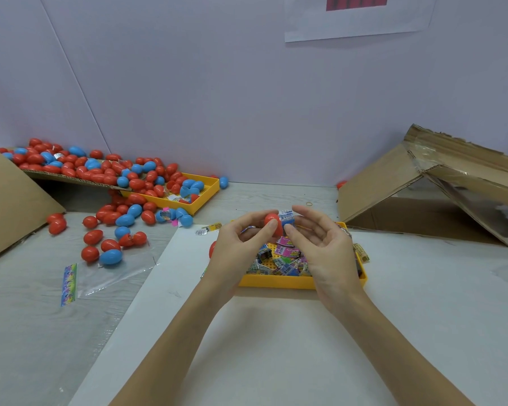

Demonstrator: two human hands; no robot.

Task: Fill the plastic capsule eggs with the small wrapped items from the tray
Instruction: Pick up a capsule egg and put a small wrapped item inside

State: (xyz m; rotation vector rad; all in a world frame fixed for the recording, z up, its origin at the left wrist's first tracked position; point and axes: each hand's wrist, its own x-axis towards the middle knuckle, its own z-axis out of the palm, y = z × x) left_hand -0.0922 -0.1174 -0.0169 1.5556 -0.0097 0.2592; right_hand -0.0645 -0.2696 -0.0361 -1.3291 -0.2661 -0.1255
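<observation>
My left hand [241, 241] grips a red capsule egg [272, 221] between thumb and fingers, held above the yellow tray [276, 281]. My right hand [320, 241] pinches a small blue wrapped item [286, 218] right against the egg's open side. The tray beneath both hands holds several small wrapped items [279, 259] in pink, blue and green. Another red egg [212, 249] peeks out beside the tray, partly hidden by my left hand.
Several red and blue eggs [112, 218] lie scattered at the left, spilling from a cardboard flap [71, 178] and a second yellow tray [206, 197]. A clear plastic bag [100, 276] lies front left. An open cardboard box [423, 194] stands at the right. White paper [276, 347] covers the table.
</observation>
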